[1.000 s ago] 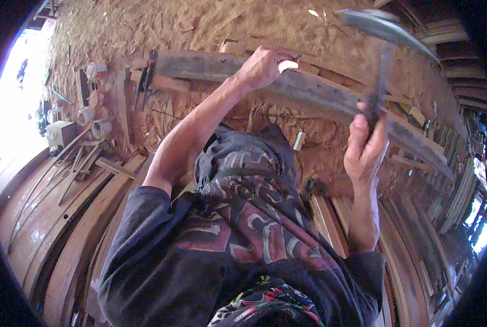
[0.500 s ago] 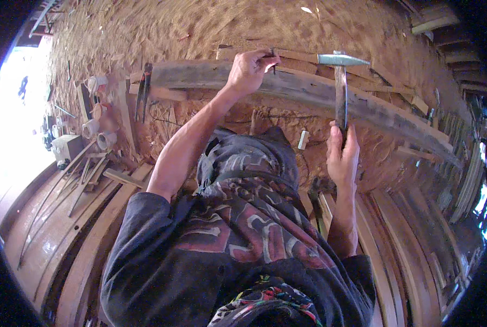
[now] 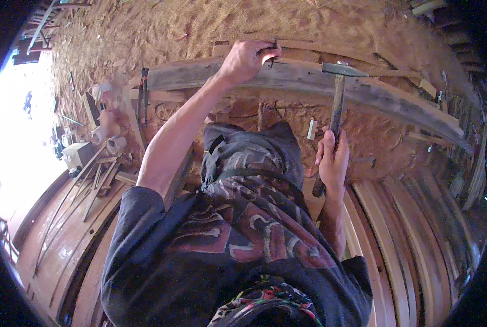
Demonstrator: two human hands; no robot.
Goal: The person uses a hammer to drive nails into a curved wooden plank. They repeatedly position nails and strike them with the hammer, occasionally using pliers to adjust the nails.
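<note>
My left hand (image 3: 247, 60) is pinched closed around a thin dark spike (image 3: 271, 62), whose kind I cannot make out. It holds this at the far edge of a long grey weathered beam (image 3: 303, 82) lying across in front of me. In my right hand (image 3: 333, 158) is a hammer with a dark wooden handle (image 3: 337, 106), gripped partway along. Its grey metal head (image 3: 342, 69) appears over the right half of the beam, with the pointed end to the right. The spike's lower tip is close to the beam; contact cannot be judged.
Red-handled pincers (image 3: 144, 90) lean at the beam's left end. White pipe pieces (image 3: 116, 144) and a grey box (image 3: 79, 156) are at the left. Stacked planks (image 3: 407, 234) flank my body. A small white block (image 3: 312, 129) lies on the sandy ground (image 3: 145, 32).
The hammer has tilted and its head has come down slightly in the picture. More handle now shows below my right hand. My left hand has shifted a little farther away with the spike.
</note>
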